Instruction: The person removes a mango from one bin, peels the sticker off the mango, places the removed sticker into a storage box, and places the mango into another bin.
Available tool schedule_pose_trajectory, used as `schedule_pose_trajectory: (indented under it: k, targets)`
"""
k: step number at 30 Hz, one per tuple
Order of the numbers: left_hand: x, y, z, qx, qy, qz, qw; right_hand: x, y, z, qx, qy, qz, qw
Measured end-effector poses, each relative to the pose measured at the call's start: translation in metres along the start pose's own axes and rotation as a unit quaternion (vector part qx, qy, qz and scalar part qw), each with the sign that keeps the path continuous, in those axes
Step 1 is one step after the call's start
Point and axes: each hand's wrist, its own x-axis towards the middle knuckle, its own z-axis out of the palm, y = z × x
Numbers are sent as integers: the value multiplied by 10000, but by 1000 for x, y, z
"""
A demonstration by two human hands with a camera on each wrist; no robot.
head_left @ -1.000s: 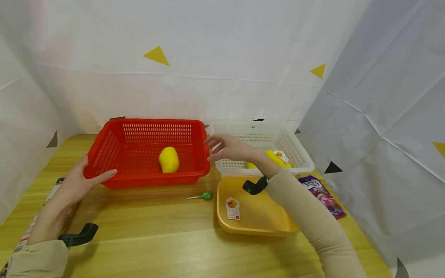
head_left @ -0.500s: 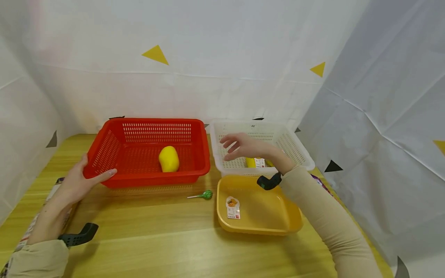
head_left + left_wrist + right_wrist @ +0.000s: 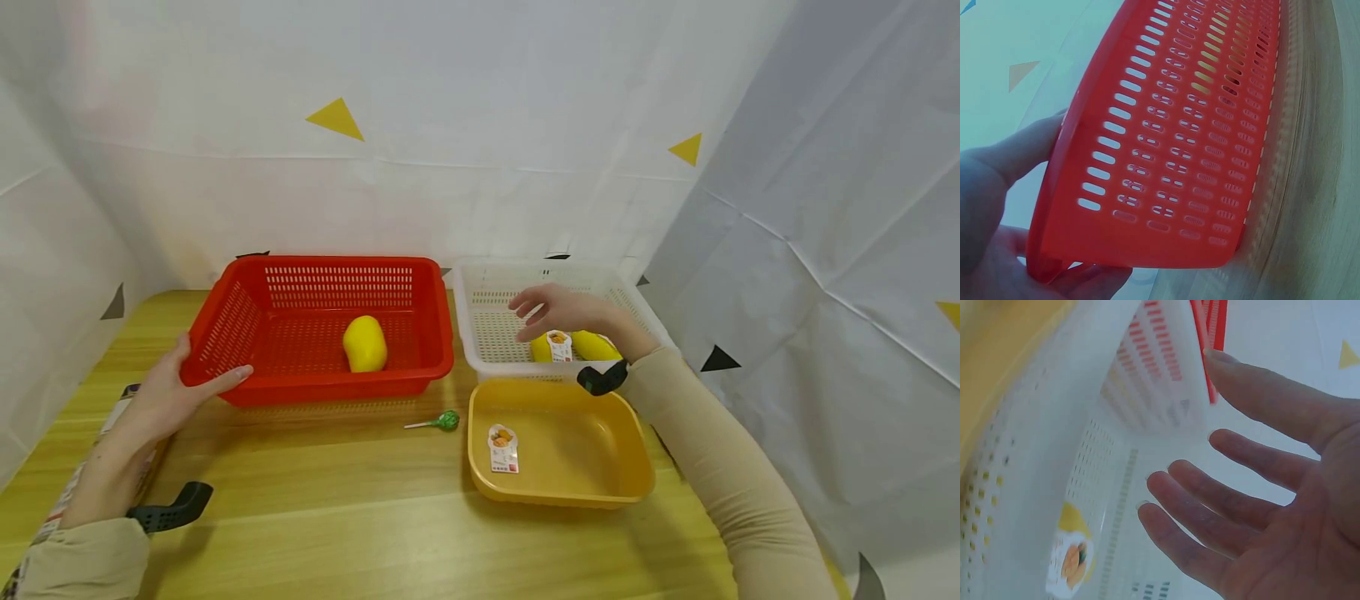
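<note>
My left hand (image 3: 159,402) holds the front left corner of a red plastic basket (image 3: 322,383), thumb along the front rim. The left wrist view shows its fingers (image 3: 1029,147) at the rim, beside the slotted wall. One yellow mango (image 3: 365,344) lies inside that basket. Above the white basket (image 3: 467,337), my right hand (image 3: 562,310) hovers with loosely spread fingers and nothing in them. Yellow fruit (image 3: 597,347) lies below it, partly covered by the hand and forearm; a printed label (image 3: 559,345) shows there.
A yellow-orange basin (image 3: 570,454) with a fruit label (image 3: 502,450) inside stands in front of the white basket. Left of it lies a green lollipop (image 3: 447,420). A printed packet (image 3: 112,421) lies partly behind the left forearm. White sheeting (image 3: 480,100) hangs behind.
My right hand has moved right, from between the two baskets to over the white one. Its forearm now hides the purple packet on the right. The left hand stays on the red basket.
</note>
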Motion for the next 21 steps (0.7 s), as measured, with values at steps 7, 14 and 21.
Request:
schedule_pose_trajectory:
  k: [7,14,21]
  targets:
    - [0,0,0,47,56,96,9999,5,21,-11,17,-55,86,9999]
    - [1,-1,1,49,62,88,9999,10,34,-20,141,-348,316,9988]
    - [1,0,1,26,100,143,9998,16,43,-27,177,-578,543,9967]
